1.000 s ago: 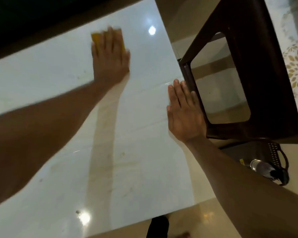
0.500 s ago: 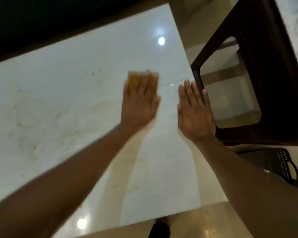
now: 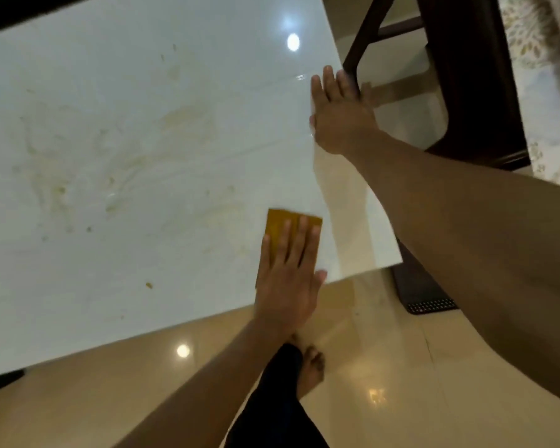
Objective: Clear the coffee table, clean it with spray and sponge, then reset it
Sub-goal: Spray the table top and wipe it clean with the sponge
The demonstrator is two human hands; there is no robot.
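The white glossy coffee table [image 3: 117,118] fills the upper left of the head view; yellowish smears and crumbs mark its top. A yellow sponge [image 3: 277,224] lies flat on the table near its near right corner. My left hand [image 3: 288,279] presses on the sponge with straight fingers, covering most of it. Along the table's right edge my right hand [image 3: 340,114] rests flat, fingers straight, holding nothing.
A dark wooden chair or side table [image 3: 472,76] stands close beyond the right edge. A dark perforated basket [image 3: 424,299] sits on the tiled floor under my right forearm. My bare foot [image 3: 309,367] is by the near edge. A patterned cloth [image 3: 537,37] shows at top right.
My left hand has slid the sponge from the far side of the table toward me, down to the near right corner. My right hand has stayed flat at the right edge.
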